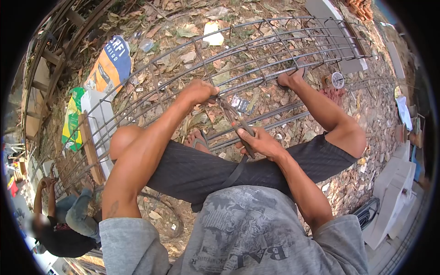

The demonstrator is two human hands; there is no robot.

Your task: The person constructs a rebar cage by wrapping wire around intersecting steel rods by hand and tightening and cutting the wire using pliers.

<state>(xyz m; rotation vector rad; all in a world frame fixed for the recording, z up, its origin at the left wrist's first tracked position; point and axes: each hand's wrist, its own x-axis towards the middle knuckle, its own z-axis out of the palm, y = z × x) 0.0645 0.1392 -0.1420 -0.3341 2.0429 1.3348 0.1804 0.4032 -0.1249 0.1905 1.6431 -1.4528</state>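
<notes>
My right hand [262, 143] is closed around the handles of long, rusty metal pincers [228, 112], which show a small orange patch. Their head points up and left, meeting the rebar cage [275, 72]. Beside that head, my left hand [200, 92] is curled shut against the cage's bars; whatever its fingers pinch is hidden. Long ribbed bars joined by square stirrups make up the cage, lying across in front of my knees. It rests on a pale block [98, 114] at the left and another pale block [352, 65] at the right.
A blue and orange mortar bag [110, 66] and a green and yellow bag [73, 119] lie at the left. A plastic cup [337, 80] stands by my right foot. Another person [68, 224] sits at lower left. Dry leaves cover the ground; coiled cable [370, 212] lies right.
</notes>
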